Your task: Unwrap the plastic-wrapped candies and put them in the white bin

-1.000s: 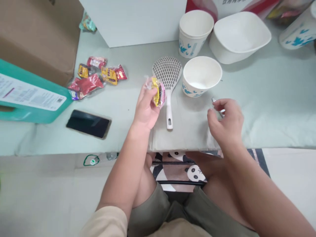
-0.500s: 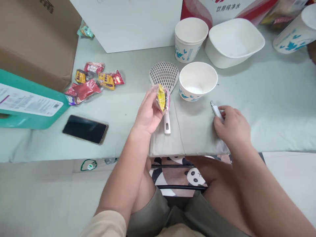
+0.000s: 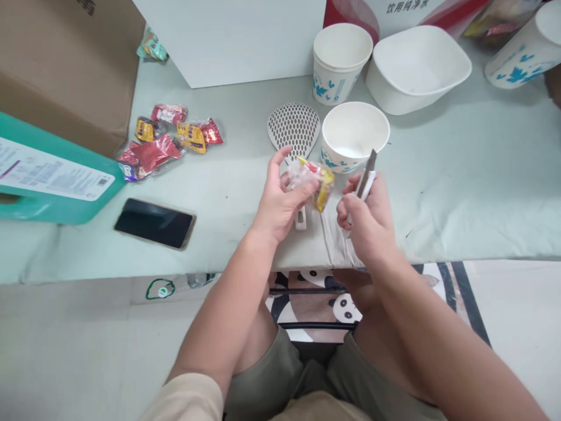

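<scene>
My left hand [image 3: 284, 202] is closed on a small snack packet [image 3: 322, 187] in a clear wrapper with yellow and red print. My right hand [image 3: 370, 219] grips a utility knife [image 3: 367, 178], its grey metal end pointing up and away. The packet and the knife are apart, a short gap between them. Beneath the left hand lies a skimmer [image 3: 294, 126], its perforated head showing and most of its handle covered. Just beyond both hands stands a white paper bowl [image 3: 355, 131] with blue leaf print.
Several wrapped snacks [image 3: 160, 152] lie at left, with a phone [image 3: 155, 223] and a green jug [image 3: 56, 204] nearby. Behind are stacked paper cups [image 3: 335, 82], a square white bowl [image 3: 418, 70] and a white box [image 3: 236, 47]. The table's front edge [image 3: 460, 257] runs before my knees.
My right hand has lifted the utility knife off the cloth and brought it left, close to the packet. My left hand has moved slightly right and turned the packet.
</scene>
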